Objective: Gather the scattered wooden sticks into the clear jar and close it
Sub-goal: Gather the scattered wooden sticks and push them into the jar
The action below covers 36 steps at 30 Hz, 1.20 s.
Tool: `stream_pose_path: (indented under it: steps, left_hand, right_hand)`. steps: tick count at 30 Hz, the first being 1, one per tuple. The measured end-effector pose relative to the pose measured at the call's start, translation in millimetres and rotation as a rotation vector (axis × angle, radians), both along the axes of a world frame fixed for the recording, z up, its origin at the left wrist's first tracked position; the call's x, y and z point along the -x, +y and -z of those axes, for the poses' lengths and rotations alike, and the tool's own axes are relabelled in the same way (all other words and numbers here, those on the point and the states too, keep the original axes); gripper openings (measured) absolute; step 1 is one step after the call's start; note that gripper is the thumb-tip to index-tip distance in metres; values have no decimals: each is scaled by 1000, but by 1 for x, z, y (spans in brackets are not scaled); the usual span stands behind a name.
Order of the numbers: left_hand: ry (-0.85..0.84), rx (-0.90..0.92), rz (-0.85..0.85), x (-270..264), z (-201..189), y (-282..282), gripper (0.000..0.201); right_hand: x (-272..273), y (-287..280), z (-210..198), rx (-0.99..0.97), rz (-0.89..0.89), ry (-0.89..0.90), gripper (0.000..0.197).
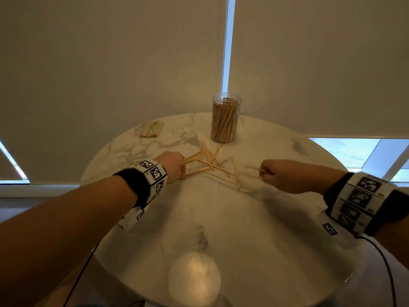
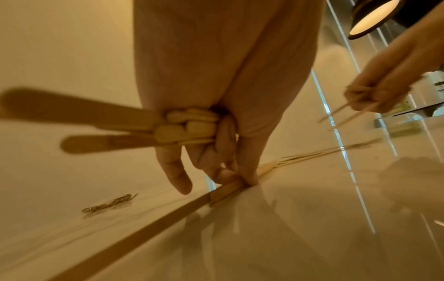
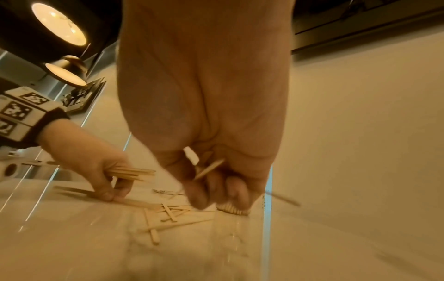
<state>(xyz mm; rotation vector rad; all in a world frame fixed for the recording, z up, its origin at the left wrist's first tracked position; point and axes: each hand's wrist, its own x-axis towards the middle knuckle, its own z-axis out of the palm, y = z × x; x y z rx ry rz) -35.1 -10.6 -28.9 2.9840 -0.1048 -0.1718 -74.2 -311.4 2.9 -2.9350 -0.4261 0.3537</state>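
The left hand [image 2: 216,106] clenches a bundle of flat sticks [image 2: 100,121] in its palm while its fingertips [image 2: 250,180] pinch another stick lying on the table [image 1: 221,218]; the right hand [image 1: 276,176] is curled round a few thin skewers [image 3: 209,169]. More scattered sticks [image 1: 212,162] lie crossed between the hands, and the clear jar [image 1: 225,117] stands open and nearly full just beyond them (no lid shows). The bundle looks loosely stacked, so I judge that reaching for one more could let some slide free; thin skewers may roll on the glossy marble. A small packet [image 1: 152,129] lies far left, drawn roller blinds [image 1: 110,63] behind.
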Motion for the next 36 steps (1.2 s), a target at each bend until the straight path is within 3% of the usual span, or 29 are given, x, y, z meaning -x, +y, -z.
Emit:
stream_pose_path:
  steps: [3, 8, 11, 14, 16, 18, 21, 24, 26, 30, 36]
  left_hand:
    - [36, -75, 69, 5, 2, -3, 18]
    - [89, -201, 137, 15, -6, -12, 36]
    - [123, -254, 162, 18, -7, -17, 37]
    - [106, -256, 146, 19, -9, -15, 31]
    - [62, -202, 124, 18, -13, -10, 22]
    - [31, -21, 68, 16, -19, -6, 21]
    - [27, 545, -53, 12, -25, -3, 17]
    - [27, 1066, -150, 15, -33, -11, 12]
    - [55, 1267, -189, 21, -40, -18, 11]
    - [64, 1331, -273, 28, -39, -31, 16]
    - [154, 1448, -284, 31, -28, -49, 18]
  right_hand:
    - [-18, 14, 1, -93, 127, -41, 28]
    - [-28, 51, 9, 52, 121, -14, 69]
    - [-27, 66, 12, 169, -30, -25, 48]
    - [-26, 73, 16, 209, -56, -50, 44]
    - [-23, 73, 20, 200, -74, -62, 32]
    - [-20, 71, 22, 200, -83, -74, 29]
    - [-12, 69, 19, 224, -75, -70, 17]
    - [-2, 62, 18, 278, -46, -3, 29]
    - [5, 57, 18, 284, -21, 45, 38]
    - [9, 46, 11, 167, 31, 80, 41]
    - [20, 48, -8, -231, 147, 39, 30]
